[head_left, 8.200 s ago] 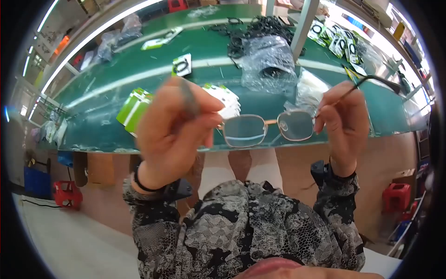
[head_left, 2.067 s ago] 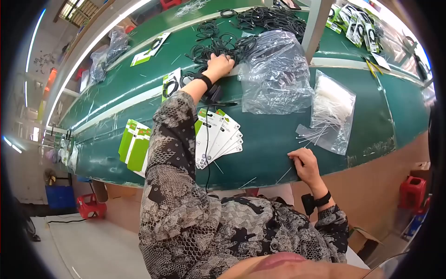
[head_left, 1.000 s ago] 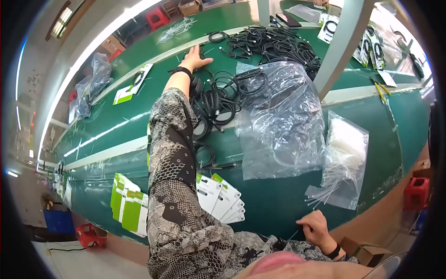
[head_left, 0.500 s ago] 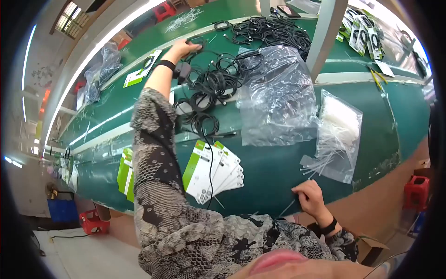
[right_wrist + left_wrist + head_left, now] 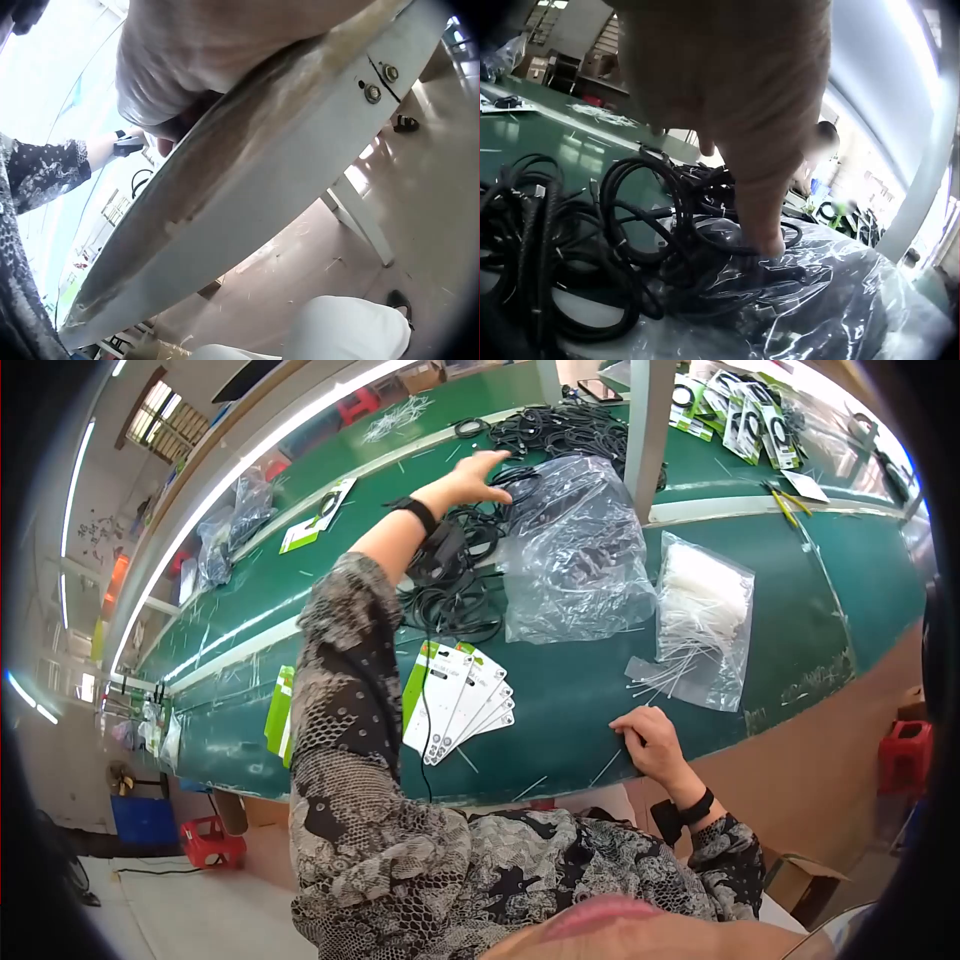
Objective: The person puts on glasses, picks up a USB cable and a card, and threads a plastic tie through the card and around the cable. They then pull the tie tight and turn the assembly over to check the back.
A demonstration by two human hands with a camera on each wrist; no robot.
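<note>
My left hand (image 5: 468, 480) reaches out over the black cables (image 5: 455, 610), its fingers extended toward the far cable pile (image 5: 570, 432). In the left wrist view the thumb (image 5: 766, 236) points down at a coiled cable (image 5: 634, 217) lying by the crumpled clear plastic bag (image 5: 580, 555). No cable shows lifted in that hand. My right hand (image 5: 652, 744) rests at the table's near edge with loosely curled fingers, holding nothing; its fingers are mostly hidden in the right wrist view. Printed cable cards (image 5: 455, 705) lie fanned out in front of my body.
A bag of white cable ties (image 5: 705, 600) lies right of the plastic bag. Yellow-handled cutters (image 5: 788, 503) lie farther right. A pale post (image 5: 648, 440) rises from the table beyond the bag. Packed cables (image 5: 755, 425) are heaped at the back right.
The eyeglasses, held in both hands earliest, have left the hands. My left hand went to the far left of the cables, then swung right toward the plastic bag. My right hand stays at the edge.
</note>
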